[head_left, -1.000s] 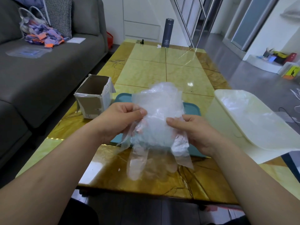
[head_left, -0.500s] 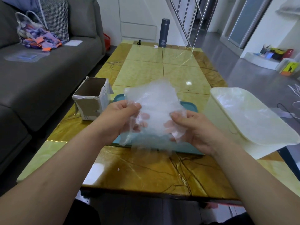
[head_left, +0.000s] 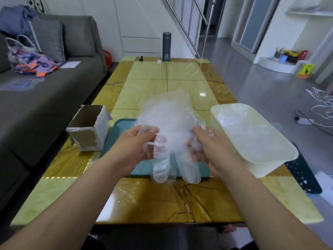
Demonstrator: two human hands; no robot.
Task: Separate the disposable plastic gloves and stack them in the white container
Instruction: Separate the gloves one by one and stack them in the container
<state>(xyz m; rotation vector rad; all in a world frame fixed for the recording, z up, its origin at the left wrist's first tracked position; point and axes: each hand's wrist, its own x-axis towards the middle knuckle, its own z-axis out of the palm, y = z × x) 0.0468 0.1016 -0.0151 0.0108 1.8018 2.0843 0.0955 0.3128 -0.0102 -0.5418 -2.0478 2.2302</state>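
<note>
2 hands hold 1 clump of disposable plastic gloves in the air above the teal tray. The clump is left of the white container and does not touch it.

Probable faults and causes:

1. Several layers come away together. The film is thin and clear and its layers likely cling. The number of gloves in the clump cannot be read from this view.
2. The film tears. This would follow if both hands pinch the same layer and pull apart sharply.
3. The clump drops. Only its middle is gripped, and 2 glove fingers hang loose below the hands toward the table. A slack pinch would land it on the tray, not in the container.
4. The stack goes untidy. Light film may crumple or drift when released.

Hand pose:

- Left hand: thumb and forefinger are closed on the left edge of the film. The other fingers are curled behind it and show through the plastic.
- Right hand: the thumb is pressed onto the right edge, with the fingers curled behind the film.
- Both palms face inward at equal height.
</note>
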